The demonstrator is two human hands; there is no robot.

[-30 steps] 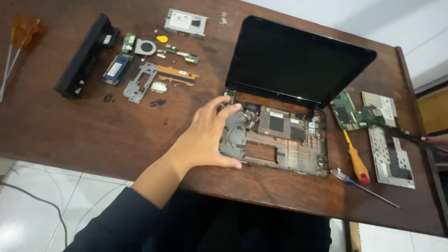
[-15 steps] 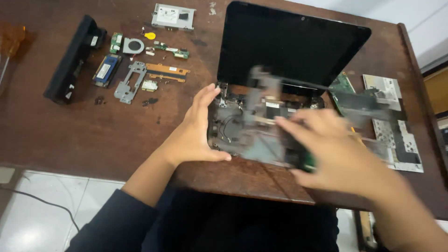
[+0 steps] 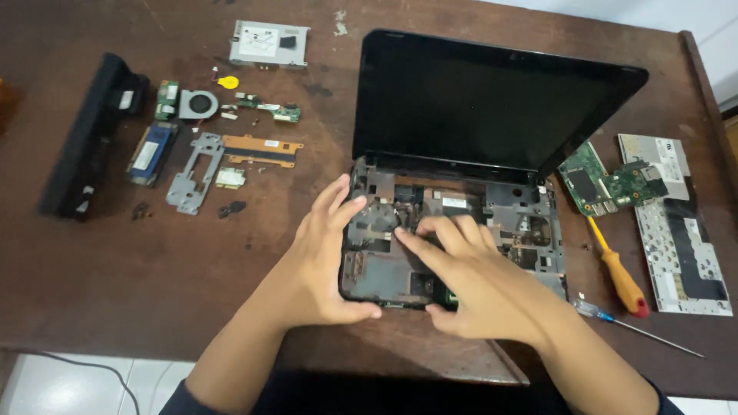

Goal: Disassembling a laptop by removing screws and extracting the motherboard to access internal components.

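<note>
An opened-up black laptop stands on a brown wooden table, its dark screen (image 3: 492,100) upright and its base (image 3: 523,223) stripped to the bare inner frame. My left hand (image 3: 323,261) grips the base's left edge, thumb at the front and fingers lying on the frame. My right hand (image 3: 477,284) lies over the middle of the base. Its fingers point up-left onto the inner parts and its thumb hooks the front edge, so it hides much of the middle.
Right of the laptop lie a green circuit board (image 3: 607,180), a removed keyboard (image 3: 676,223), an orange-handled screwdriver (image 3: 619,273) and a thin screwdriver (image 3: 638,327). On the left are a long black battery (image 3: 84,146), a small fan (image 3: 198,104), a metal bracket (image 3: 196,173) and a drive caddy (image 3: 269,42).
My right hand has come in from the right and settled onto the middle of the laptop base. My left hand stays on the left edge.
</note>
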